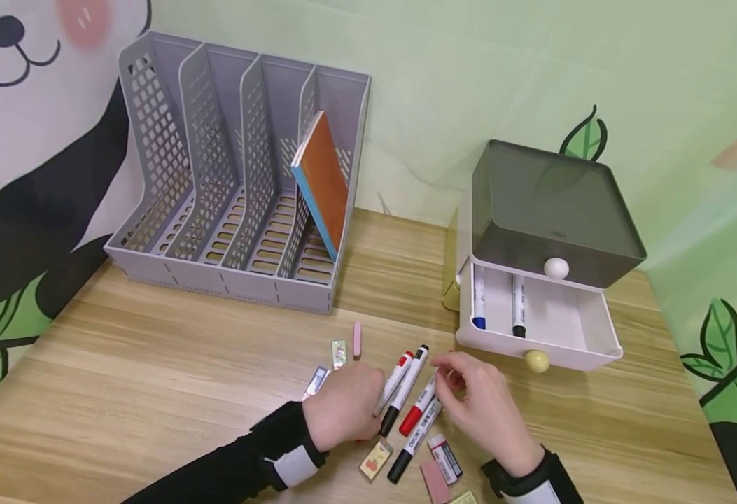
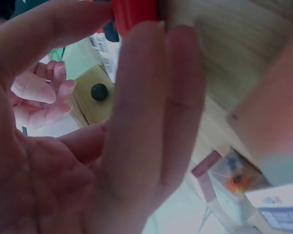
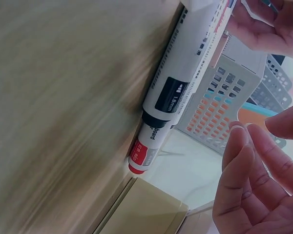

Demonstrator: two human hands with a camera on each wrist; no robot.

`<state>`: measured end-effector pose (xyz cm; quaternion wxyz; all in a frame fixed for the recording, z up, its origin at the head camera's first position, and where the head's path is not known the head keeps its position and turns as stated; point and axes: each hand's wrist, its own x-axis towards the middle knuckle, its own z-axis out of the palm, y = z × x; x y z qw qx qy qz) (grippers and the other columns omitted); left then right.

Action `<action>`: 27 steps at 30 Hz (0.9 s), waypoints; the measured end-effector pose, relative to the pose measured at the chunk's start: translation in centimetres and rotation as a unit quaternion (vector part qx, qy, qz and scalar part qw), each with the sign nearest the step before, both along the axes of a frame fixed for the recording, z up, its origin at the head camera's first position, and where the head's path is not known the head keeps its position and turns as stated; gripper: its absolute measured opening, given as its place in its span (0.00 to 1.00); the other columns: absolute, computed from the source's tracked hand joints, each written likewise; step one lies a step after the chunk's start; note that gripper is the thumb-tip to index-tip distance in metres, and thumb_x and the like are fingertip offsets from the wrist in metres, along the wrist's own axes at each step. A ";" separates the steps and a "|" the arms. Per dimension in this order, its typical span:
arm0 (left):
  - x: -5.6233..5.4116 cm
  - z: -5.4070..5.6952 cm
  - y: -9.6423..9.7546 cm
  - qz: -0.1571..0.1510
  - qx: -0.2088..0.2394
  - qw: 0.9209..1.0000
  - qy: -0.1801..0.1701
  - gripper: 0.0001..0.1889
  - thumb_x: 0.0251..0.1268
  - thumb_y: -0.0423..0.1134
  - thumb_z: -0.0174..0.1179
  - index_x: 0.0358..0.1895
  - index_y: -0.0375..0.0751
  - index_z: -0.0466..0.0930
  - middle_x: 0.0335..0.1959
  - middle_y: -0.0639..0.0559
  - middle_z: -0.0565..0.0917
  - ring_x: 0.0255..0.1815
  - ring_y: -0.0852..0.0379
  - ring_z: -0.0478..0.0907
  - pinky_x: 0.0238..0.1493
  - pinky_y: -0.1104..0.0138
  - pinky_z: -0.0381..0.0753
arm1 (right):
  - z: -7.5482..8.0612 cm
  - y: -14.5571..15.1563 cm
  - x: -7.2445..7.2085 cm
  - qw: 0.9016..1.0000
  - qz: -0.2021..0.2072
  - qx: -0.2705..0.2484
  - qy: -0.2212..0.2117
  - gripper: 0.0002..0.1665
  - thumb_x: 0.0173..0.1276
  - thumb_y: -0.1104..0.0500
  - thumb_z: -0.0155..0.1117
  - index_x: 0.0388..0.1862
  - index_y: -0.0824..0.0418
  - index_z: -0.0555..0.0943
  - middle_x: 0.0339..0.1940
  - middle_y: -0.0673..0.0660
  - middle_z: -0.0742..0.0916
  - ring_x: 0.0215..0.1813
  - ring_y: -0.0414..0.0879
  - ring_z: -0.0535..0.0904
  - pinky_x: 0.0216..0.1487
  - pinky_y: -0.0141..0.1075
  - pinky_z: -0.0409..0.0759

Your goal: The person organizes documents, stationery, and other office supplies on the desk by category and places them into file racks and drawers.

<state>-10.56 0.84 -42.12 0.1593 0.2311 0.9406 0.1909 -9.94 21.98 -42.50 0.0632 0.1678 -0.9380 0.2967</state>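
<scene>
My left hand (image 1: 346,402) pinches a red whiteboard marker (image 1: 395,378) by its red cap, plain in the left wrist view as a red cap (image 2: 134,14) between thumb and fingers. A black marker (image 1: 409,381) lies right beside it. My right hand (image 1: 484,406) hovers by the upper ends of another red marker (image 1: 413,416) and another black marker (image 1: 413,442). In the right wrist view its fingers are loosely bent, the thumb apart from them, with nothing between. Markers on the wood appear there too, a black-labelled one (image 3: 173,90) in front.
A small drawer unit (image 1: 557,203) has its lower drawer (image 1: 563,325) pulled out, holding a blue marker (image 1: 479,301) and a black one (image 1: 518,308). A grey file rack (image 1: 255,280) holds an orange book (image 1: 324,185). Several erasers, including a yellow one (image 1: 376,460), lie around the hands.
</scene>
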 end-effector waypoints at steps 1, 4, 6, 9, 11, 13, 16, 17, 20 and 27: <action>0.1 -0.1 0.0 0.006 -0.006 1.000 0.009 0.12 0.43 0.30 0.72 0.23 0.43 0.75 0.18 0.54 0.74 0.18 0.59 0.70 0.16 0.69 0.69 | 0.0 0.0 0.0 1.000 -0.001 -0.001 -0.002 0.12 0.60 0.70 0.67 0.42 0.60 0.87 0.29 0.47 0.86 0.29 0.31 0.75 0.31 0.30 0.79; 0.1 -0.3 0.0 0.022 -0.024 0.999 0.038 0.14 0.43 0.28 0.70 0.19 0.44 0.71 0.18 0.53 0.75 0.18 0.58 0.70 0.15 0.66 0.68 | -0.1 -0.1 0.0 1.000 -0.003 -0.002 -0.004 0.11 0.60 0.70 0.68 0.41 0.60 0.87 0.29 0.47 0.86 0.29 0.31 0.76 0.31 0.30 0.80; 0.1 -0.4 -0.1 0.026 -0.028 0.998 0.053 0.15 0.44 0.28 0.70 0.17 0.44 0.70 0.18 0.53 0.75 0.18 0.57 0.70 0.15 0.65 0.68 | -0.2 -0.2 -0.1 1.000 -0.003 -0.001 -0.005 0.11 0.60 0.70 0.68 0.41 0.60 0.87 0.29 0.48 0.86 0.29 0.31 0.76 0.31 0.30 0.80; 0.1 -0.5 -0.2 0.026 -0.024 0.998 0.060 0.16 0.42 0.28 0.69 0.16 0.45 0.69 0.18 0.53 0.75 0.18 0.57 0.70 0.15 0.64 0.68 | -0.2 -0.2 -0.1 1.000 -0.002 -0.001 -0.004 0.10 0.60 0.70 0.68 0.40 0.61 0.87 0.29 0.48 0.86 0.29 0.31 0.76 0.31 0.29 0.79; 0.1 -0.5 -0.4 0.022 -0.016 0.998 0.060 0.16 0.42 0.28 0.69 0.16 0.45 0.69 0.17 0.53 0.74 0.18 0.57 0.70 0.14 0.65 0.67 | -0.3 -0.3 -0.1 1.000 -0.001 -0.003 -0.003 0.10 0.60 0.70 0.68 0.40 0.61 0.87 0.29 0.48 0.85 0.29 0.32 0.76 0.30 0.29 0.79; 0.0 -0.4 -0.6 0.018 -0.008 0.998 0.052 0.16 0.44 0.29 0.69 0.16 0.45 0.69 0.16 0.54 0.72 0.17 0.58 0.69 0.14 0.66 0.66 | -0.3 -0.3 -0.1 1.000 0.000 -0.006 0.002 0.10 0.60 0.70 0.68 0.40 0.61 0.86 0.29 0.48 0.85 0.29 0.33 0.76 0.30 0.29 0.79; -0.4 -0.1 -0.9 0.019 0.014 0.999 0.036 0.14 0.49 0.32 0.70 0.18 0.44 0.71 0.16 0.55 0.72 0.17 0.59 0.68 0.15 0.68 0.66 | -0.2 -0.3 0.0 1.000 -0.001 -0.013 0.014 0.10 0.59 0.71 0.68 0.40 0.62 0.86 0.29 0.49 0.85 0.29 0.34 0.77 0.30 0.30 0.79; -0.5 0.0 -1.1 0.020 0.024 0.999 0.033 0.13 0.50 0.33 0.70 0.20 0.43 0.72 0.17 0.55 0.72 0.17 0.60 0.67 0.16 0.69 0.66 | -0.2 -0.4 -0.1 1.000 0.000 -0.017 0.020 0.10 0.59 0.71 0.68 0.40 0.62 0.86 0.29 0.49 0.85 0.29 0.34 0.77 0.29 0.30 0.79; -1.2 0.4 -1.5 0.022 0.069 0.997 0.031 0.10 0.54 0.34 0.71 0.25 0.40 0.77 0.18 0.55 0.73 0.17 0.61 0.67 0.17 0.70 0.66 | -0.1 -0.5 -0.2 0.998 -0.002 -0.036 0.042 0.11 0.60 0.72 0.68 0.40 0.63 0.86 0.30 0.50 0.86 0.30 0.33 0.77 0.29 0.29 0.80; -3.1 2.3 -1.8 0.013 0.152 0.985 0.086 0.07 0.55 0.34 0.70 0.32 0.38 0.80 0.17 0.56 0.76 0.16 0.63 0.68 0.17 0.72 0.64 | 1.1 -1.4 -1.0 0.986 -0.012 -0.126 0.110 0.14 0.61 0.74 0.66 0.45 0.65 0.85 0.36 0.56 0.90 0.33 0.36 0.81 0.34 0.29 0.84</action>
